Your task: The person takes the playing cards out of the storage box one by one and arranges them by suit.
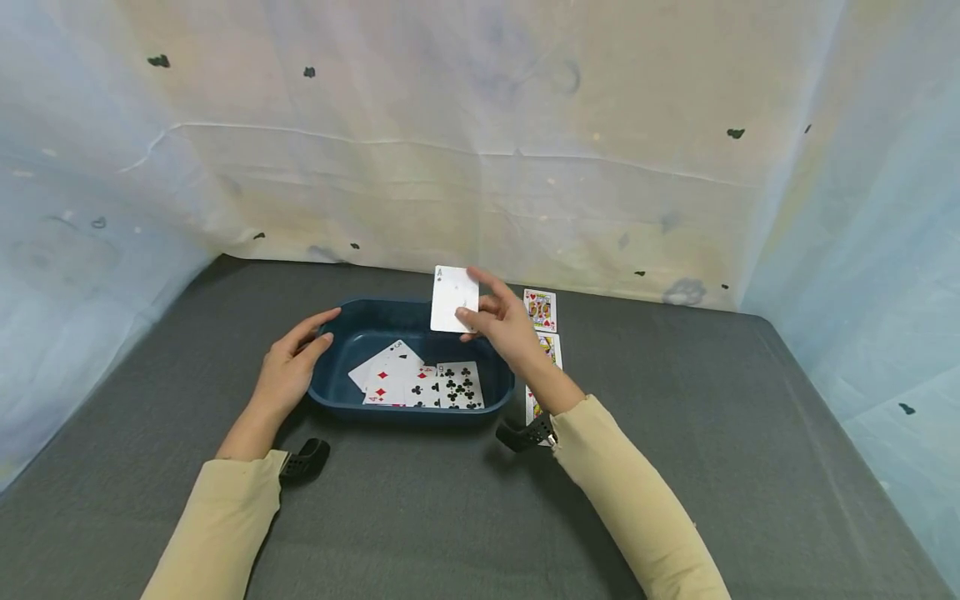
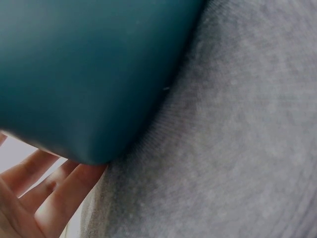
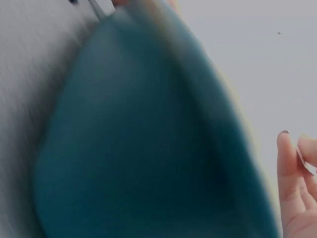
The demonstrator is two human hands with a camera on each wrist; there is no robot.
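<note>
My right hand [image 1: 504, 321] pinches an ace playing card [image 1: 452, 300] between thumb and fingers, above the far right part of a dark blue plastic tub [image 1: 412, 413]. The card's face is turned toward the head view; its suit is too small to tell. At the tub's left end, my left hand [image 1: 288, 367] holds the rim with thumb and fingers. Inside the tub several playing cards [image 1: 460, 386] overlap face up, with diamonds and clubs among them. The left wrist view shows the left fingers [image 2: 69, 198] against the tub's outer wall [image 2: 84, 84].
Right of the tub, a column of face cards [image 1: 540, 311] lies face up, partly hidden by my right forearm. A dark grey cloth [image 1: 712, 433] covers the table. Behind and at both sides hangs a pale patterned curtain [image 1: 525, 183]. Each wrist wears a black band [image 1: 303, 461].
</note>
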